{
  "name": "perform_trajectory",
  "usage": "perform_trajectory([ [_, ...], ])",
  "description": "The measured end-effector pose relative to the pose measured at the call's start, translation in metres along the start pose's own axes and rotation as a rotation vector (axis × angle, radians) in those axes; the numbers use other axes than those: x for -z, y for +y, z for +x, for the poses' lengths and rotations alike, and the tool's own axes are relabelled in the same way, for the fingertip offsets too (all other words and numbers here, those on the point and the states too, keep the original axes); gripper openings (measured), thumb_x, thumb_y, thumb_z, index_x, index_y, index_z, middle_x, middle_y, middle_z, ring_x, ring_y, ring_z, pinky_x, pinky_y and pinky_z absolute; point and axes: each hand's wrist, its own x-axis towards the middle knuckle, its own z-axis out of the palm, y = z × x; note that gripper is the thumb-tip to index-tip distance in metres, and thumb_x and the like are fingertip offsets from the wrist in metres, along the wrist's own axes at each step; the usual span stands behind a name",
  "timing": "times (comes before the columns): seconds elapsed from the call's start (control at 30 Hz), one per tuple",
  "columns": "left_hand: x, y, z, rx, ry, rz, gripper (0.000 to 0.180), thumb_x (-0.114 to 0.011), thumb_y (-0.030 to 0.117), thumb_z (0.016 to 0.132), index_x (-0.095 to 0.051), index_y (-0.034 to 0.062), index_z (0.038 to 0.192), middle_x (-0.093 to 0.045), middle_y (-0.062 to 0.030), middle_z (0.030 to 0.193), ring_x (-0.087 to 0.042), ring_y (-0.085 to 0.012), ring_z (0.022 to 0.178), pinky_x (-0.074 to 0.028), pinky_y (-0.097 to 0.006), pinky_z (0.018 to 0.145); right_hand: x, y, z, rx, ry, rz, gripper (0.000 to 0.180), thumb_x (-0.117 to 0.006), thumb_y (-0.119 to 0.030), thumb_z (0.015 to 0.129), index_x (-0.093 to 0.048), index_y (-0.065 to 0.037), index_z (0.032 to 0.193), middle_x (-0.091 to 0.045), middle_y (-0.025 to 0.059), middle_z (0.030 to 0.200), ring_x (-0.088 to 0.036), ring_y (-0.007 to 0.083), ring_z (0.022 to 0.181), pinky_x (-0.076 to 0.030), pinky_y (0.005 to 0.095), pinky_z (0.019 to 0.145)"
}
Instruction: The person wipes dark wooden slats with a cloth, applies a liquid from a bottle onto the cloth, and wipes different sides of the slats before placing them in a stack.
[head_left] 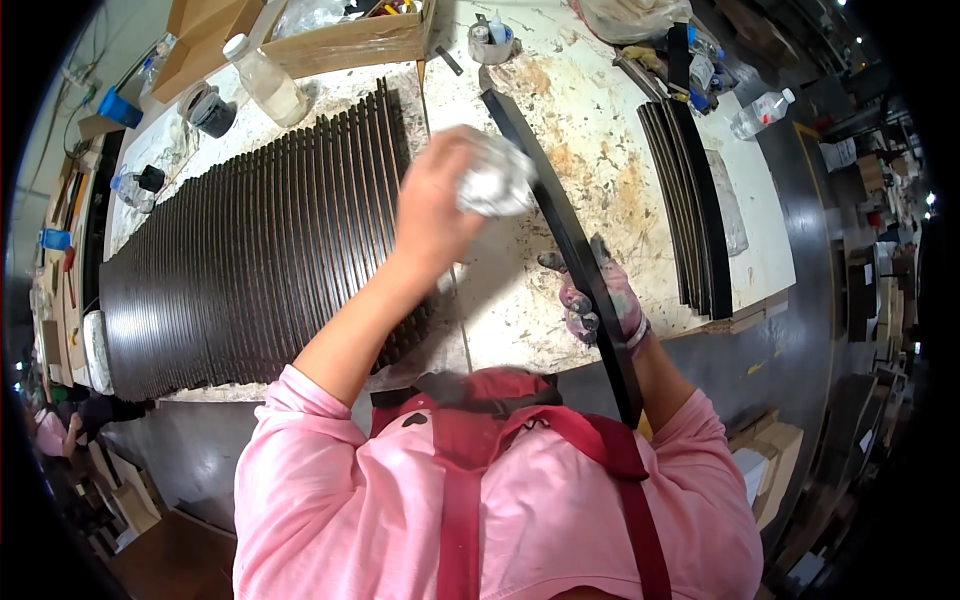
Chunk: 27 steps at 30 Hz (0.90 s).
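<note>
A long black strip slants across the space before me, its far end on the stained white table or just over it. My right hand, in a stained pinkish glove with blackened fingertips, is wrapped round its nearer half. Bare and slightly blurred, my left hand grips a crumpled white wad, cloth or paper, against or close beside the strip's left side. To the left lies a wide row of dark strips, packed side by side. Several more black strips lie together on the right.
Along the back stand a cardboard box, a clear bottle, a cup of dark liquid and a small tub. A water bottle is near the right edge. Open cartons sit below the table at right.
</note>
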Motion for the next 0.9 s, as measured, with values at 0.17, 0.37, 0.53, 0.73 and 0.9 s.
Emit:
perform_trajectory([
  [0.17, -0.021, 0.021, 0.005, -0.289, -0.209, 0.127, 0.044, -0.069, 0.002, 0.058, -0.059, 0.012, 0.1, -0.056, -0.0066, 0.111, -0.056, -0.0254, 0.09, -0.053, -0.034, 0.071, -0.004, 0.001, -0.006, 0.03, -0.027, -0.275, 0.037, -0.047, -0.031, 0.089, -0.052, -0.004, 0.113, -0.051, 0.0079, 0.059, -0.046, 0.0163, 0.041, -0.039, 0.0313, 0.037],
  [0.37, -0.01, -0.103, 0.056, 0.405, -0.101, 0.107, 0.041, -0.068, 0.02, 0.079, -0.056, 0.0065, 0.116, -0.062, -0.0144, 0.101, -0.061, -0.026, 0.09, -0.05, -0.038, 0.082, 0.021, 0.01, -0.024, -0.025, -0.084, -0.3, 0.064, -0.029, -0.06, 0.091, -0.044, -0.001, 0.109, -0.054, 0.0119, 0.053, -0.051, 0.0223, 0.036, -0.046, 0.0389, 0.036],
  [0.53, -0.002, -0.095, 0.053, 0.388, -0.039, -0.375, 0.038, -0.058, 0.014, 0.083, -0.055, 0.0006, 0.118, -0.064, -0.0117, 0.104, -0.061, -0.02, 0.089, -0.044, -0.028, 0.083, 0.012, 0.003, -0.033, 0.045, -0.03, -0.088, 0.067, -0.031, -0.062, 0.09, -0.045, -0.003, 0.121, -0.053, 0.0107, 0.059, -0.051, 0.0225, 0.041, -0.045, 0.0365, 0.04],
  [0.73, 0.022, -0.101, 0.01, 0.471, -0.05, -0.56, 0.031, -0.056, 0.008, 0.086, -0.056, -0.0027, 0.115, -0.063, -0.007, 0.106, -0.057, -0.0144, 0.097, -0.042, -0.027, 0.088, -0.019, -0.052, -0.057, 0.262, 0.351, -0.288, 0.031, -0.046, -0.038, 0.094, -0.052, -0.01, 0.107, -0.061, 0.0128, 0.078, -0.06, 0.0202, 0.06, -0.049, 0.0346, 0.053],
  [0.9, 0.035, -0.096, -0.01, 0.573, -0.022, -0.675, 0.035, -0.054, 0.004, 0.087, -0.05, -0.0058, 0.12, -0.059, -0.0103, 0.114, -0.056, -0.0167, 0.105, -0.04, -0.028, 0.096, 0.02, -0.122, -0.118, 0.889, 1.111, -1.812, 0.065, -0.053, -0.049, 0.087, -0.038, -0.007, 0.134, -0.059, 0.0214, 0.112, -0.059, 0.0356, 0.1, -0.047, 0.0405, 0.086],
])
